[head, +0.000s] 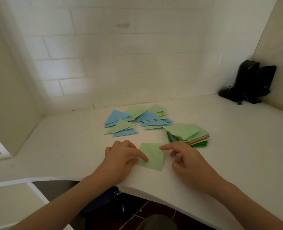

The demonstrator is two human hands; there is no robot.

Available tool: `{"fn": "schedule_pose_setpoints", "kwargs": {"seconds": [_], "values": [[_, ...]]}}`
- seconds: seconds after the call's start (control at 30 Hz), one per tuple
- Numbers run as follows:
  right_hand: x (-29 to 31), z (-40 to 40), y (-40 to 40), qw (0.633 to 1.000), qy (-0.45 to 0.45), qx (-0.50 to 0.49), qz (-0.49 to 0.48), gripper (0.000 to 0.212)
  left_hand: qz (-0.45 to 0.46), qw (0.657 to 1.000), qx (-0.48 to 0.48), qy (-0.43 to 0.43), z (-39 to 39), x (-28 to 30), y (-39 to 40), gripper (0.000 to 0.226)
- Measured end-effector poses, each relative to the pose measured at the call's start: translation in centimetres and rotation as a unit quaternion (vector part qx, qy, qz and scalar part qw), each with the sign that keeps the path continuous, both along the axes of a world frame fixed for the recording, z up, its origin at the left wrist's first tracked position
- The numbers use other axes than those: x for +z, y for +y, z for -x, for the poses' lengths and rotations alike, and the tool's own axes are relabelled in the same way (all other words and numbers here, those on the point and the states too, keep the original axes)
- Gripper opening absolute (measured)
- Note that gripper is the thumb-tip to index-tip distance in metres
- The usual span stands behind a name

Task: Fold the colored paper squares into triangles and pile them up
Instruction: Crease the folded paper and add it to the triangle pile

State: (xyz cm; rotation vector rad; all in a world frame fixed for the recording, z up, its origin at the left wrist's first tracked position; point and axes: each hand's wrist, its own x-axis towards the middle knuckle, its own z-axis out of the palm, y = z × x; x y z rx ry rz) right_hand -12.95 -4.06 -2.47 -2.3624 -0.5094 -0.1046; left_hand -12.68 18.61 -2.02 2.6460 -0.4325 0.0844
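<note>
The white counter [220,146] carries a loose pile of blue and green folded triangles [135,120] near the wall. To its right lies a stack of unfolded squares [188,134]. One light green square [153,156] lies flat near the front edge, between both hands. The left hand [122,156] presses its left corner with the index finger; the right hand [185,156] touches the right corner with its index fingertip, other fingers loosely curled.

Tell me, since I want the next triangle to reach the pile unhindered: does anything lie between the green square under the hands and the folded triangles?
Nothing visible does. The green square lies under both hands, and only bare desk separates it from the triangles. The stack sits off to the right.
</note>
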Motion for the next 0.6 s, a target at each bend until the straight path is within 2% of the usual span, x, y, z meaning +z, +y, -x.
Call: {"fn": "schedule_pose_setpoints", "kwargs": {"seconds": [0.07,0.17,0.23,0.3,0.33,0.4,0.43,0.47,0.6], "values": [[-0.4,-0.4,-0.1,0.997,-0.065,0.004,0.037,0.049,0.005,0.999,-0.036,-0.007,-0.5,-0.2,0.0,0.046],[-0.7,-1.0,0.0,0.984,-0.149,-0.016,0.097,0.028,0.010,0.998,-0.067,-0.020,-1.1,0.2,0.2,0.055],[-0.5,-1.3,0.3,0.974,-0.192,-0.020,0.119,0.020,-0.028,0.997,-0.073,-0.018,-1.0,0.8,-0.1,0.051],[-0.3,-1.4,0.5,0.961,-0.236,-0.015,0.145,0.014,-0.076,0.994,-0.067,-0.037,-0.4,1.2,-0.6,0.031],[-0.1,-1.3,0.6,0.953,-0.257,-0.013,0.162,0.010,-0.102,0.992,-0.061,-0.052,0.1,1.2,-0.8,0.032],[0.2,-0.8,0.9,0.937,-0.289,-0.012,0.196,0.005,-0.136,0.987,-0.044,-0.076,1.2,0.9,-1.3,0.070],[0.4,-0.4,1.1,0.932,-0.299,-0.009,0.204,0.008,-0.138,0.986,-0.034,-0.092,1.7,0.8,-1.6,0.080],[0.6,0.0,1.4,0.930,-0.306,-0.006,0.204,0.011,-0.127,0.985,-0.032,-0.109,2.1,0.7,-1.8,0.081],[0.9,1.0,2.8,0.945,-0.283,0.010,0.165,0.021,-0.056,0.978,-0.069,-0.188,1.5,-0.8,-1.5,0.039]]}}
